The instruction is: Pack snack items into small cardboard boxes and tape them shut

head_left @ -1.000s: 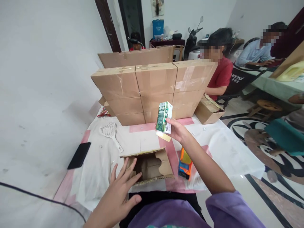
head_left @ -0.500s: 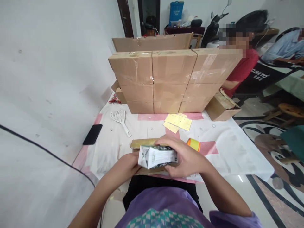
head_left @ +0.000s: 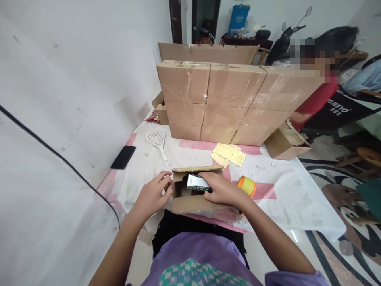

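Carton: small white-and-green printed paper carton (head_left: pixel 197 182), lying flat inside the open brown cardboard box (head_left: pixel 193 202).
Right hand (head_left: pixel 222 190): fingers curled over the carton, gripping it.
Left hand (head_left: pixel 154 194): clasps the box's left wall.

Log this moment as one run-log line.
left hand: steadies small cardboard box | right hand: presses green-white carton into box | orange tape roll: beside box

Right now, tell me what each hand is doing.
Left hand: gripping the small cardboard box by its left side.
Right hand: holding the carton inside it.
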The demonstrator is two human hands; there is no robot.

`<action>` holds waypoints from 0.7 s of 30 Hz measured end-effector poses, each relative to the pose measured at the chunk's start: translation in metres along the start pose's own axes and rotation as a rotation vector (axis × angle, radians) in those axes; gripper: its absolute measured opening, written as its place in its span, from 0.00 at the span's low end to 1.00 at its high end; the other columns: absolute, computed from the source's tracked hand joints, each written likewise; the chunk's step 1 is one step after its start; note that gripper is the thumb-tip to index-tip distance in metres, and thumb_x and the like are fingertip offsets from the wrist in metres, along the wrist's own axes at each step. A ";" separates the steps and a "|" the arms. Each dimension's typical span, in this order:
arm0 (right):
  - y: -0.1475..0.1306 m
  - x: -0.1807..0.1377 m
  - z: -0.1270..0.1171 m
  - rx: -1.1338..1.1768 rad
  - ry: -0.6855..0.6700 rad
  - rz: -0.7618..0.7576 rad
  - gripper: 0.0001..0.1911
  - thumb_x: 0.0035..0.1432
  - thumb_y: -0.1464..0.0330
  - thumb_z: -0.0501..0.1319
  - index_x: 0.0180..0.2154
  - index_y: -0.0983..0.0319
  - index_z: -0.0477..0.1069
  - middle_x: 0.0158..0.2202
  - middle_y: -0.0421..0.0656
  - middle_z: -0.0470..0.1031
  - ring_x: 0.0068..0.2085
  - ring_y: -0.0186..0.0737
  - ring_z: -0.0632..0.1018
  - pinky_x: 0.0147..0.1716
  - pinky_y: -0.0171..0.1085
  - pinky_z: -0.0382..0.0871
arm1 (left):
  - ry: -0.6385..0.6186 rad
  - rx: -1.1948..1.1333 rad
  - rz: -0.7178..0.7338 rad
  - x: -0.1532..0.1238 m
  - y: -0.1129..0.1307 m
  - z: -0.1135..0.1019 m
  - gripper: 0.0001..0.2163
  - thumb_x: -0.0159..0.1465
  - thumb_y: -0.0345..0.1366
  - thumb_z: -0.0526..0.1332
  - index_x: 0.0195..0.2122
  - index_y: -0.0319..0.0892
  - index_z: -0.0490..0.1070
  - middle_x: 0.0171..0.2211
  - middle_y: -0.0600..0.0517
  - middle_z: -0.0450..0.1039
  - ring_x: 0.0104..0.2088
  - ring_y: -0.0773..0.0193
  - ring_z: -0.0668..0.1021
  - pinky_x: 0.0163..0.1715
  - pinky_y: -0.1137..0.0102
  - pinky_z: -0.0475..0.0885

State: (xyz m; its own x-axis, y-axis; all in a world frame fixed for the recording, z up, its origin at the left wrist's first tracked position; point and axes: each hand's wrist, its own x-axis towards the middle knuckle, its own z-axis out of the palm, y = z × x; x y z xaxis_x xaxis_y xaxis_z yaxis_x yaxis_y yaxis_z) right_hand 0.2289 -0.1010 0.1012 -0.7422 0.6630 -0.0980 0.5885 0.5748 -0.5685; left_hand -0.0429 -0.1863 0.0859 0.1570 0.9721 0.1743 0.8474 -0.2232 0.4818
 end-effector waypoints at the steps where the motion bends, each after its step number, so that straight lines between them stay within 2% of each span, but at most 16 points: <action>1: 0.000 0.006 0.001 -0.030 -0.047 -0.004 0.31 0.53 0.71 0.61 0.60 0.62 0.67 0.58 0.54 0.75 0.54 0.57 0.77 0.48 0.45 0.71 | -0.006 -0.050 -0.028 -0.004 -0.002 0.002 0.08 0.68 0.34 0.52 0.37 0.45 0.70 0.55 0.48 0.72 0.32 0.67 0.78 0.33 0.69 0.73; 5: 0.000 0.036 0.015 -0.085 -0.291 -0.046 0.32 0.52 0.72 0.62 0.60 0.62 0.68 0.57 0.55 0.77 0.52 0.58 0.79 0.45 0.44 0.73 | -0.016 -0.226 -0.057 -0.013 -0.004 0.012 0.10 0.70 0.36 0.52 0.47 0.46 0.70 0.51 0.48 0.76 0.43 0.61 0.81 0.38 0.69 0.76; 7: 0.004 0.049 0.026 -0.136 -0.343 -0.052 0.34 0.51 0.74 0.62 0.61 0.62 0.67 0.60 0.57 0.74 0.55 0.59 0.78 0.48 0.45 0.73 | 0.004 -0.248 -0.050 -0.016 -0.004 0.017 0.12 0.71 0.38 0.52 0.52 0.46 0.69 0.52 0.47 0.77 0.46 0.59 0.81 0.43 0.67 0.76; 10: 0.014 0.059 0.043 -0.223 -0.382 0.001 0.35 0.50 0.76 0.63 0.61 0.63 0.68 0.61 0.58 0.72 0.58 0.63 0.77 0.52 0.50 0.73 | 0.033 -0.257 -0.043 -0.019 -0.006 0.023 0.13 0.72 0.37 0.52 0.55 0.46 0.69 0.55 0.47 0.76 0.52 0.57 0.79 0.51 0.64 0.75; 13: 0.022 0.060 0.056 -0.218 -0.377 0.005 0.33 0.50 0.76 0.65 0.60 0.61 0.69 0.60 0.56 0.74 0.56 0.62 0.78 0.52 0.51 0.74 | 0.048 -0.277 -0.049 -0.021 -0.009 0.028 0.15 0.72 0.38 0.51 0.57 0.46 0.69 0.57 0.47 0.76 0.56 0.57 0.77 0.57 0.62 0.72; 16: 0.021 0.061 0.063 -0.211 -0.355 0.009 0.32 0.52 0.78 0.63 0.60 0.63 0.68 0.58 0.57 0.75 0.53 0.60 0.80 0.50 0.50 0.75 | 0.043 -0.287 -0.080 -0.021 -0.013 0.034 0.18 0.73 0.41 0.53 0.61 0.44 0.66 0.58 0.44 0.75 0.55 0.56 0.78 0.57 0.60 0.72; 18: 0.017 0.062 0.061 -0.216 -0.336 0.028 0.30 0.55 0.80 0.60 0.61 0.66 0.67 0.59 0.60 0.74 0.55 0.60 0.79 0.53 0.50 0.74 | 0.031 -0.298 -0.050 -0.020 -0.014 0.036 0.24 0.72 0.45 0.54 0.66 0.43 0.62 0.60 0.42 0.73 0.56 0.53 0.76 0.56 0.58 0.72; 21: 0.007 0.057 0.044 -0.128 -0.263 0.002 0.28 0.61 0.77 0.57 0.62 0.65 0.66 0.63 0.59 0.71 0.59 0.59 0.76 0.57 0.52 0.71 | -0.017 -0.333 0.015 -0.017 -0.016 0.037 0.28 0.73 0.47 0.49 0.72 0.44 0.51 0.62 0.41 0.70 0.58 0.52 0.73 0.57 0.55 0.71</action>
State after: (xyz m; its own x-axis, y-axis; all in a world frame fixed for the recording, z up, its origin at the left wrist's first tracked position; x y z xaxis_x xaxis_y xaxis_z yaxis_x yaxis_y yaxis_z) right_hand 0.1768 -0.0807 0.0561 -0.7886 0.5266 -0.3175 0.6136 0.6402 -0.4621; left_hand -0.0404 -0.1969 0.0430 0.1787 0.9691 0.1702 0.6333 -0.2457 0.7339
